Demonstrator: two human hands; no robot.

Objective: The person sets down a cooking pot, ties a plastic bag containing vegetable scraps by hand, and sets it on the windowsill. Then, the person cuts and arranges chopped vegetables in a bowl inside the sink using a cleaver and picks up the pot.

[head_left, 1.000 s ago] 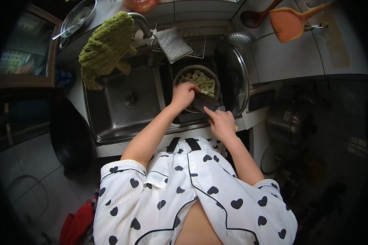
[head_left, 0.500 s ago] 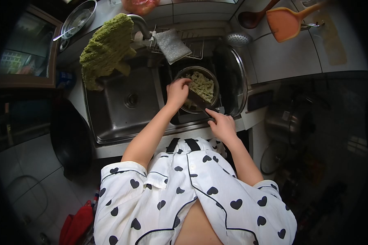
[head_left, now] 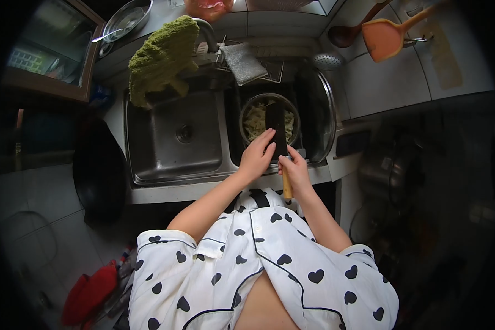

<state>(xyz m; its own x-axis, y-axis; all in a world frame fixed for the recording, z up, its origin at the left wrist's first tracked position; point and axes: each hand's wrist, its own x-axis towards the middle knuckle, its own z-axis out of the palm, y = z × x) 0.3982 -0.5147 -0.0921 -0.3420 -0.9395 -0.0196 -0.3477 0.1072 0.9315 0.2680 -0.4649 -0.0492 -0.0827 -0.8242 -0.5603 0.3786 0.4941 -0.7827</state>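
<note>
A broad dark-bladed cleaver (head_left: 276,118) lies over a round metal bowl (head_left: 243,114) in the right basin. My right hand (head_left: 296,173) is closed around its yellow wooden handle (head_left: 287,187), and the blade points away from me. The fingers of my left hand (head_left: 257,155) are stretched out, their tips against or just beside the blade's left side. Chopped pale green vegetable (head_left: 254,120) fills much of the bowl, partly hidden under the blade.
Left of the bowl is the steel sink basin (head_left: 173,157). A green cloth (head_left: 162,55) hangs over the faucet (head_left: 208,36), beside a silvery scouring pad (head_left: 244,63). An orange spatula (head_left: 383,41) and a ladle (head_left: 344,36) hang on the right wall. A dark wok (head_left: 98,168) hangs at left.
The cleaver has swung from a slant to nearly straight ahead over the bowl, showing its flat blade. My left hand has moved from the bowl's far left edge towards me, fingers now extended.
</note>
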